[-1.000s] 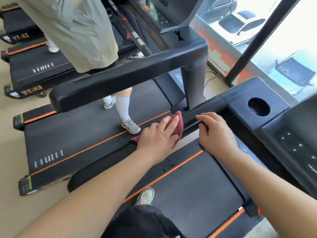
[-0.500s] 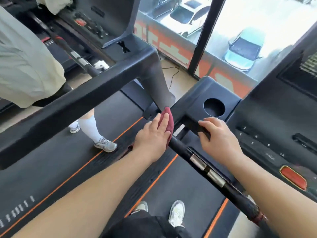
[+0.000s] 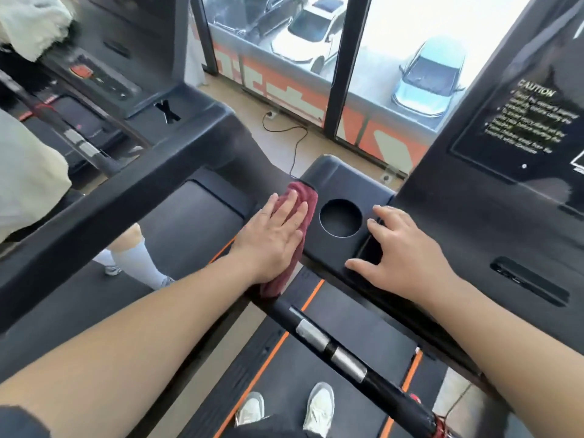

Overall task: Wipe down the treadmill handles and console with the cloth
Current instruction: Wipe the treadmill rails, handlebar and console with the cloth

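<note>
A person's left hand [image 3: 274,235] lies flat, fingers spread, pressing a maroon cloth [image 3: 298,216] against the left edge of a black treadmill console tray [image 3: 335,178], the cloth at nine o'clock from the round cup holder [image 3: 340,218]. The right hand [image 3: 399,251], at three o'clock from that holder, rests open and holds nothing, fingers splayed over a recessed pocket [image 3: 368,252]. A front handlebar with two metal sensor plates [image 3: 330,349] runs toward five o'clock, above white sneakers [image 3: 319,406] on the belt.

Single head view, close, looking steeply down over console [image 3: 363,248].
</note>
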Demonstrator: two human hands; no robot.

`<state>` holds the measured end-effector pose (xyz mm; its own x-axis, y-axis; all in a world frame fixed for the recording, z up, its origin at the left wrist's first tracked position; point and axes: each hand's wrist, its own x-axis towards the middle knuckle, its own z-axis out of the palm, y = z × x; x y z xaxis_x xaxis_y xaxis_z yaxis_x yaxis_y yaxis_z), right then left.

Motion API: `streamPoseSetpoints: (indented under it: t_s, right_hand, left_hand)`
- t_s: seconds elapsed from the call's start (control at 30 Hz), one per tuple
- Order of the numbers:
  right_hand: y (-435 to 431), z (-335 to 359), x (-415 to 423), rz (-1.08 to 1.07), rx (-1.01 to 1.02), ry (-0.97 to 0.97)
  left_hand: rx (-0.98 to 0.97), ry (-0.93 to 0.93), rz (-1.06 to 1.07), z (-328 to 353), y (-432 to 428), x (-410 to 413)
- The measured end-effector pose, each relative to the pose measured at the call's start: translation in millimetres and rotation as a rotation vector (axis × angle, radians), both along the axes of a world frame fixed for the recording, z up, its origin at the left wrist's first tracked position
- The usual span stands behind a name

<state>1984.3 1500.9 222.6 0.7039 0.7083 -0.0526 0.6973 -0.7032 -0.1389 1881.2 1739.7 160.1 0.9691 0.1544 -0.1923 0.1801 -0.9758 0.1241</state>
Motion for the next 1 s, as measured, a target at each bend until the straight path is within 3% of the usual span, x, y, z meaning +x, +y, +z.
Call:
streamPoseSetpoints:
  t_s: [0.13, 0.4, 0.53, 0.67, 0.73, 0.8, 0.93, 1.0]
  right_hand:
    - [-7, 6, 17, -0.014, -0.055, 0.089]
    - [-10, -4, 17, -0.008, 0.024, 0.11]
    - [-29, -2, 10, -0.047, 0.272, 0.058]
    - [-59, 3, 9, -0.204, 0.419, 0.007]
    - [-71, 3, 9, -0.261, 0.461, 0.045]
    - [-76, 2, 8, -0.292, 0.511, 0.115]
    - [-81, 10, 1, -0.352, 0.63, 0.199]
    - [-83, 15, 0, -0.385, 0.662, 0.199]
  left_hand:
    - [-0.14, 0.037, 0.021, 21, 2, 44]
    - [-0.059, 0.029, 0.075, 13, -16, 131]
    - [-0.016, -0.006, 0.058, 12, -19, 135]
    - [-0.001, -0.097, -0.168, 9, -35, 107]
    - [-0.105, -0.175, -0.181, 8, -39, 110]
    - [-0.319, -0.23, -0.029, 14, -48, 125]
    - [-1.124, -0.31, 0.462, 47, -98, 134]
    - [-1.098, -0.342, 0.424, 52, -128, 120]
